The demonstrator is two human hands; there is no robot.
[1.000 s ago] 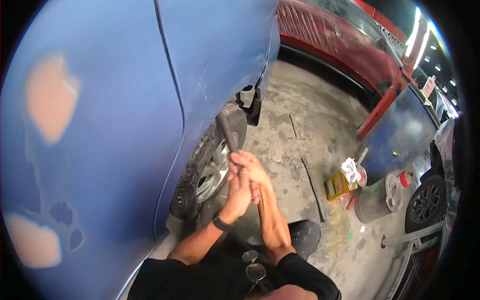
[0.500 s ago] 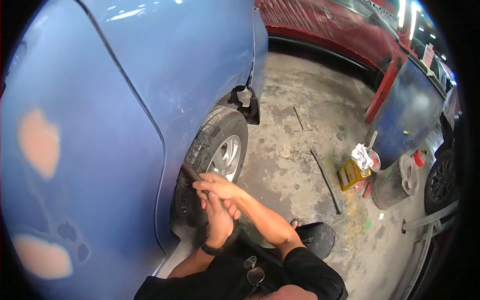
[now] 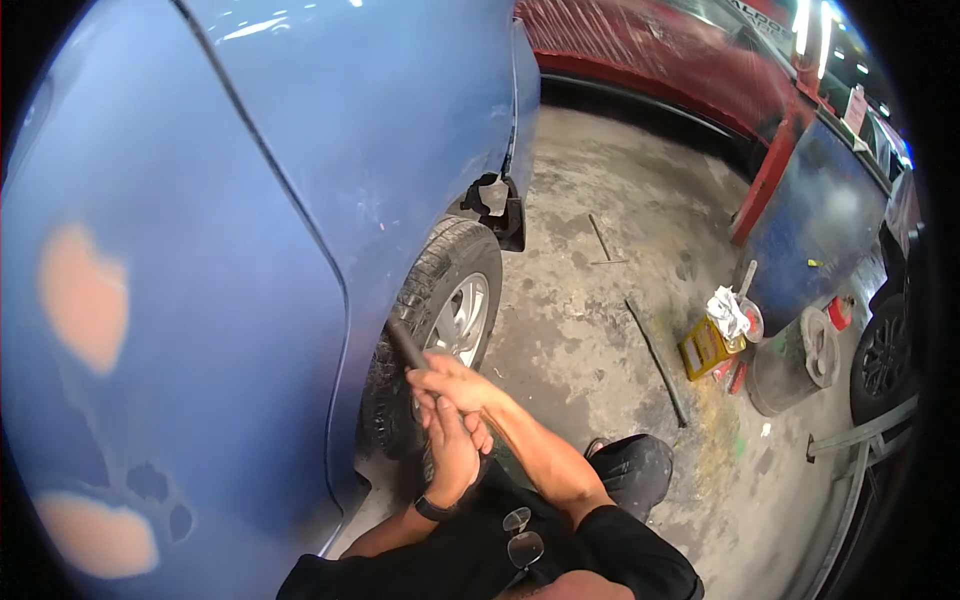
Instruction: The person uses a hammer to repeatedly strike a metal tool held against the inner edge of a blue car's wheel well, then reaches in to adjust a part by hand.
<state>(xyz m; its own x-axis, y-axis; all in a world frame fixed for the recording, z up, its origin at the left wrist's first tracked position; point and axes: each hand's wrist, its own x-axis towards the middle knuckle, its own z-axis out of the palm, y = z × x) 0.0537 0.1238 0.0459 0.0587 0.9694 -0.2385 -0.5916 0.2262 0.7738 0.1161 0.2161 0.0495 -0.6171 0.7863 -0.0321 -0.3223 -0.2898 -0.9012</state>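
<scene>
Both my hands are wrapped round a dark bar (image 3: 404, 343), whose upper end leans into the gap between the blue car body (image 3: 250, 300) and the tyre (image 3: 440, 265). My right hand (image 3: 452, 384) is closed higher on it. Just below, touching it, my left hand (image 3: 452, 445) is closed round the lower part, with a black band on its wrist. The bar's far tip is hidden in the wheel arch, and its lower end is mostly covered by my fingers. Close beside my hands is the silver wheel rim (image 3: 466, 315).
On the concrete floor lie a thin T-shaped rod (image 3: 600, 240) and a long black bar (image 3: 657, 365). To the right stand a yellow can (image 3: 707, 350) with crumpled white paper on top and a grey drum (image 3: 785, 370). Behind is a plastic-covered red vehicle (image 3: 640, 50).
The whole view has shifted slightly, so car, hands and bar appear a little further right. My grip on the bar looks the same.
</scene>
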